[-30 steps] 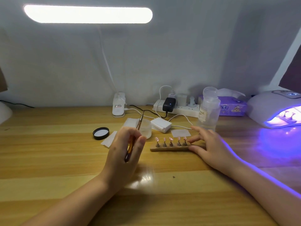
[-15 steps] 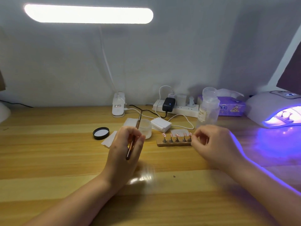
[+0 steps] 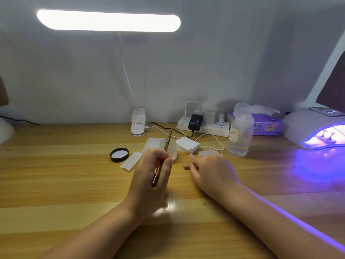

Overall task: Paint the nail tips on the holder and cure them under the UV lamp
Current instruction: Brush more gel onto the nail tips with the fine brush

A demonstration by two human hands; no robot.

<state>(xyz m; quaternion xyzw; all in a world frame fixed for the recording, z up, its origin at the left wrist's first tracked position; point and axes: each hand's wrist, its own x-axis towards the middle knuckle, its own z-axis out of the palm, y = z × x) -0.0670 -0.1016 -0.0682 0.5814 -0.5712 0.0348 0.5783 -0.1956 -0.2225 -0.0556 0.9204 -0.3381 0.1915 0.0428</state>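
Observation:
My left hand (image 3: pixel 149 176) grips a thin brown brush (image 3: pixel 162 159) near the middle of the wooden desk, bristle end pointing away from me. My right hand (image 3: pixel 211 171) lies over the wooden nail tip holder (image 3: pixel 185 165) with fingers curled around it; only the holder's left end shows. Pink nail tips (image 3: pixel 191 156) peek out above my fingers, the others are hidden. The white UV lamp (image 3: pixel 306 122) glows purple at the far right, with another holder (image 3: pixel 326 135) inside its opening.
A frosted jar (image 3: pixel 172 147) stands behind the brush, its black lid (image 3: pixel 119 154) to the left. White pads (image 3: pixel 130 161), a white box (image 3: pixel 187 144), a clear bottle (image 3: pixel 239 131), a power strip (image 3: pixel 205 126), a tissue pack (image 3: pixel 266 126) and a desk lamp base (image 3: pixel 138 122) line the back.
My right hand has pushed the holder a little farther from me, then slid left over it and now covers most of it. My left hand with the brush has barely moved.

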